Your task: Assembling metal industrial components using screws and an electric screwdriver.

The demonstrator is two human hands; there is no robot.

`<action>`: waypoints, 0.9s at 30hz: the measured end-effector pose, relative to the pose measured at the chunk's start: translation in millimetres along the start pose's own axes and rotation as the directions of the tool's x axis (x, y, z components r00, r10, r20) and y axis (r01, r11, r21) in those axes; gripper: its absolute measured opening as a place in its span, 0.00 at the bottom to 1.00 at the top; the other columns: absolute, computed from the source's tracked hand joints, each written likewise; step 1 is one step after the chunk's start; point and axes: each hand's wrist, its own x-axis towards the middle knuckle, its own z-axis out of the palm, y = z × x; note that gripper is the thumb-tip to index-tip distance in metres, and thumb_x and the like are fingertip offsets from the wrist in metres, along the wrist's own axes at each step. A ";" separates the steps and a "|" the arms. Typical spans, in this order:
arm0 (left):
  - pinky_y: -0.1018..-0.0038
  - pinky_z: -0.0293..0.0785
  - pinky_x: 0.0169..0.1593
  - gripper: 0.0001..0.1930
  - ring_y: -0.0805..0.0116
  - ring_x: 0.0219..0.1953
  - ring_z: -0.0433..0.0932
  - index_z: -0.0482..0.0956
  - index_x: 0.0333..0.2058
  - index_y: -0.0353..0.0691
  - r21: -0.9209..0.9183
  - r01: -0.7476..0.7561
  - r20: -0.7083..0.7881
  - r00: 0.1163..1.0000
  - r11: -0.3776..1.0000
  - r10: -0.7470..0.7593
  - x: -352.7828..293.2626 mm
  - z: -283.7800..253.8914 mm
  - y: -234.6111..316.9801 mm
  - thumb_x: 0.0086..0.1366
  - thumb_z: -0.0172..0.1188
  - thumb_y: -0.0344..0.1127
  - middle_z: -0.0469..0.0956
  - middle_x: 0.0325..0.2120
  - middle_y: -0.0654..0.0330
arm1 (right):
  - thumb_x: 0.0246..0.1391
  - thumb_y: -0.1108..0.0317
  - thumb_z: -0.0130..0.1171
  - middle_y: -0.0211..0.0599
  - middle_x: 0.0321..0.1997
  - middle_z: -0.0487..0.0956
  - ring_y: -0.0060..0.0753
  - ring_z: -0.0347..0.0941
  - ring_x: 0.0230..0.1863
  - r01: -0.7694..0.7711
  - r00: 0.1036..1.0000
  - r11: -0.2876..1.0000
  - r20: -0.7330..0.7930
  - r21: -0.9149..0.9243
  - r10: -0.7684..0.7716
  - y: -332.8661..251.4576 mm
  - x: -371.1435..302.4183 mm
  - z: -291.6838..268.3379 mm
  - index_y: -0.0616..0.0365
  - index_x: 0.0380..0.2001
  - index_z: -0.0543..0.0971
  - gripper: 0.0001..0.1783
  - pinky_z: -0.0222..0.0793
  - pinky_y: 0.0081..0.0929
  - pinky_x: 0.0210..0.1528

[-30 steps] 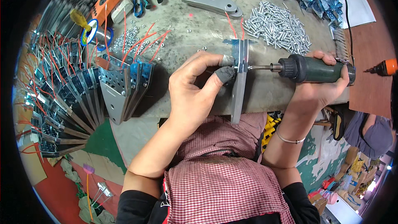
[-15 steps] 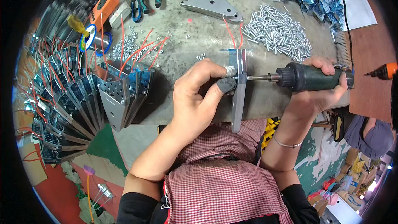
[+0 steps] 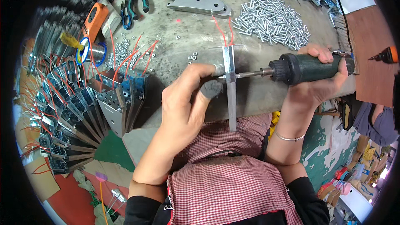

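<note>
My right hand (image 3: 323,75) is wrapped round a dark green electric screwdriver (image 3: 318,67), which points left. Its bit meets a grey metal plate part (image 3: 232,96) standing on edge, with two red wires at its far end. Left of that part, at the bit's height, a small screw end or nut (image 3: 222,76) sticks out. My left hand (image 3: 183,104) is beside it, with index finger and thumb apart. The index fingertip, in a pale cover, lies close to the plate; whether it touches I cannot tell. A dark cover wraps the thumb.
A heap of screws (image 3: 271,21) lies beyond the screwdriver. Loose nuts (image 3: 125,52) are scattered at left, near a solder spool (image 3: 98,52) and pliers (image 3: 137,4). A triangular grey part (image 3: 198,0) lies at the back. Stacked wired parts (image 3: 75,121) fan out along the left.
My left thumb has come away from the plate part, opening a gap to the index finger. The screwdriver still meets the plate. The whole view has shifted slightly.
</note>
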 end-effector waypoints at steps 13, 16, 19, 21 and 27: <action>0.78 0.72 0.44 0.27 0.76 0.39 0.72 0.67 0.48 0.31 -0.371 0.345 0.181 0.938 0.862 -0.297 -4.1 0.5 -5.7 0.55 0.69 0.37 0.74 0.39 0.61 | 0.51 0.51 0.50 0.29 0.25 0.67 0.27 0.65 0.29 0.220 0.947 0.824 -0.088 -0.523 -0.309 16.4 -3.9 7.4 0.55 0.33 0.68 0.18 0.64 0.32 0.42; 0.77 0.72 0.45 0.30 0.76 0.39 0.72 0.65 0.50 0.30 -0.386 0.395 0.207 0.918 0.834 -0.339 -1.6 -1.1 -2.1 0.54 0.70 0.37 0.74 0.40 0.60 | 0.51 0.51 0.51 0.29 0.25 0.67 0.27 0.65 0.29 0.228 0.947 0.821 -0.075 -0.524 -0.311 16.4 -3.5 7.9 0.55 0.32 0.68 0.18 0.64 0.32 0.42; 0.77 0.74 0.42 0.38 0.75 0.37 0.74 0.61 0.54 0.29 -0.419 0.399 0.160 0.917 0.816 -0.366 -2.3 2.7 -0.8 0.49 0.73 0.36 0.75 0.43 0.55 | 0.51 0.53 0.51 0.29 0.25 0.67 0.27 0.65 0.28 0.207 0.947 0.839 -0.114 -0.503 -0.302 15.5 -3.7 4.6 0.56 0.33 0.68 0.17 0.64 0.32 0.42; 0.76 0.75 0.42 0.39 0.73 0.38 0.75 0.61 0.55 0.29 -0.416 0.376 0.144 0.926 0.828 -0.348 -4.7 3.7 0.2 0.48 0.73 0.35 0.75 0.44 0.54 | 0.52 0.53 0.51 0.29 0.25 0.67 0.28 0.66 0.28 0.207 0.942 0.853 -0.137 -0.479 -0.305 15.1 -4.4 6.5 0.56 0.34 0.68 0.17 0.65 0.32 0.42; 0.67 0.77 0.47 0.22 0.49 0.48 0.78 0.74 0.46 0.34 0.074 -0.569 0.068 0.822 0.819 0.565 1.8 -6.7 9.4 0.49 0.61 0.25 0.74 0.50 0.44 | 0.56 0.53 0.47 0.29 0.25 0.73 0.34 0.71 0.33 -0.102 0.994 0.994 0.042 -0.033 0.103 -17.6 6.6 15.1 0.58 0.34 0.69 0.17 0.71 0.35 0.42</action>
